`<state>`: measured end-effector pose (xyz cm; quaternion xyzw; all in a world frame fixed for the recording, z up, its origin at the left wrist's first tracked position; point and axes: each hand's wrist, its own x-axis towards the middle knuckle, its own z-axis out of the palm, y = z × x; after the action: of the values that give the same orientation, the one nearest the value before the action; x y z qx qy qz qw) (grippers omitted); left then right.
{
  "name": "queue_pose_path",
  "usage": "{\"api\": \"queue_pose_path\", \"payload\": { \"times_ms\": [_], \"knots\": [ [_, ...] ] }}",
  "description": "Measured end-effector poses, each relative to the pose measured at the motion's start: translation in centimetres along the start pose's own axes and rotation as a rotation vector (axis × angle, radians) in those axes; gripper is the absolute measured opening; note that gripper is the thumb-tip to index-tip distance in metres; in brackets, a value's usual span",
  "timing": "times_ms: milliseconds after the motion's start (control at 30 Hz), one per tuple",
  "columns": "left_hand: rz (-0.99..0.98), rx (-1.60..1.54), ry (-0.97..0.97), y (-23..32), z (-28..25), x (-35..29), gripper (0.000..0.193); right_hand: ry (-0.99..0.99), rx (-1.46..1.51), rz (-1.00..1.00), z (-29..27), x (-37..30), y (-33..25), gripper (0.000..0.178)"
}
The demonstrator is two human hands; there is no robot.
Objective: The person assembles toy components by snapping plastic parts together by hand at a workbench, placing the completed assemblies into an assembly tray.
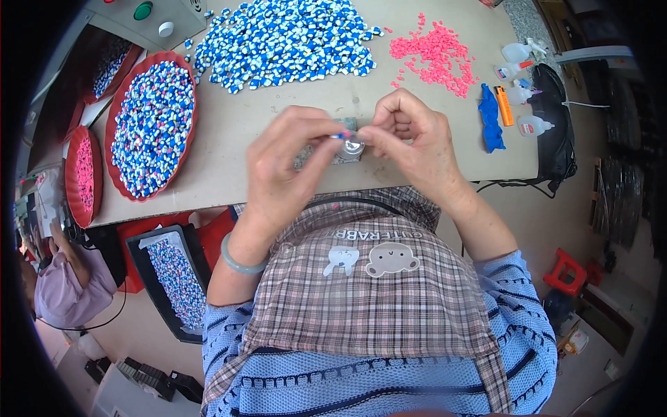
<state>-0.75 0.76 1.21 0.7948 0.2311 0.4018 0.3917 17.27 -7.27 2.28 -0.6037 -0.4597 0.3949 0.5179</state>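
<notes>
My left hand (pixel 281 156) pinches a small blue-and-white piece with pink on it (pixel 341 135) between thumb and fingertips. Close against it, the thumb and index finger of my right hand (pixel 417 139) are pressed together; anything in them is too small to make out. Just below the fingertips sits a shiny round metal part (pixel 353 148) on a grey speckled block (pixel 340 159), partly hidden by my hands. Beyond my hands lies a wide pile of blue-and-white pieces (pixel 285 45). A heap of small pink pieces (pixel 438 55) is at the far right.
At left on the table are a large red tray of mixed pieces (pixel 189 118) and a smaller red tray of pink ones (pixel 97 174). Squeeze bottles (pixel 533 126) and an orange tool (pixel 504 105) lie right. A black bin (pixel 139 260) stands below. Another person (pixel 73 288) sits at left.
</notes>
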Motion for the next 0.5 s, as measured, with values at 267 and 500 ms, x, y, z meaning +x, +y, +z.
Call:
{"api": "queue_pose_path", "payload": {
  "times_ms": [267, 500],
  "knots": [
    [-0.089, 0.874, 0.478, -2.9, -12.1, -1.6, 0.020, 0.197, -0.690, -0.177, -7.0, 3.4, 5.3, 0.011],
    [0.039, 0.653, 0.196, -3.7, -5.9, 1.4, 0.020, 0.150, -0.852, -0.176, -6.9, 3.5, 6.2, 0.011]
  ]
}}
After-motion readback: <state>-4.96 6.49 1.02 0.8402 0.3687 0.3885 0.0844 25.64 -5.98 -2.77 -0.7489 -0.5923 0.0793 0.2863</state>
